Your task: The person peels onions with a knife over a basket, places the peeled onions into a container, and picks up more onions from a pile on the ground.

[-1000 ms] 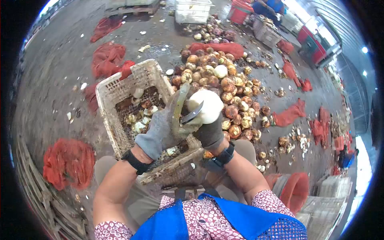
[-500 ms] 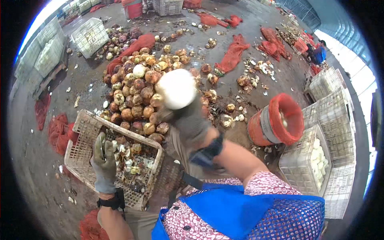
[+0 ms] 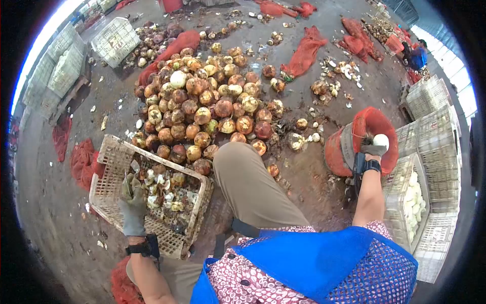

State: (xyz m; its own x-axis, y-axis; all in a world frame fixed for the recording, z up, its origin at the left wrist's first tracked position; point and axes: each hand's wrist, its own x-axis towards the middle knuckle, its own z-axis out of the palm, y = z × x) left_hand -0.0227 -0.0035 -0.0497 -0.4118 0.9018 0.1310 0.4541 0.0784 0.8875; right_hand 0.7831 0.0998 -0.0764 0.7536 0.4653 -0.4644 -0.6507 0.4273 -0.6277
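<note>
In my gloved right hand point(image 3: 373, 151) is a peeled white onion point(image 3: 381, 142), held at the mouth of an orange-red bucket point(image 3: 333, 152) with a grey band. My gloved left hand point(image 3: 133, 209) is closed around a small knife point(image 3: 127, 183), its thin blade pointing up; part of it is hidden by the fingers. That hand is over the left side of a dirty white plastic crate point(image 3: 199, 215). Inside the crate lie onion skins and trimmings point(image 3: 172, 195). Beyond my knee, a big heap of unpeeled brown onions point(image 3: 202, 115) covers the floor.
Stacked white crates point(image 3: 438, 152) stand at the right, one holding peeled onions point(image 3: 414, 202). More crates point(image 3: 115, 41) are at the back left. Red mesh sacks point(image 3: 305, 52) and scraps litter the floor. A person in blue point(image 3: 418, 58) is at the far right.
My right hand has swung right with the peeled onion, from above the heap to the bucket's mouth. The left hand stays over the crate with the knife.
</note>
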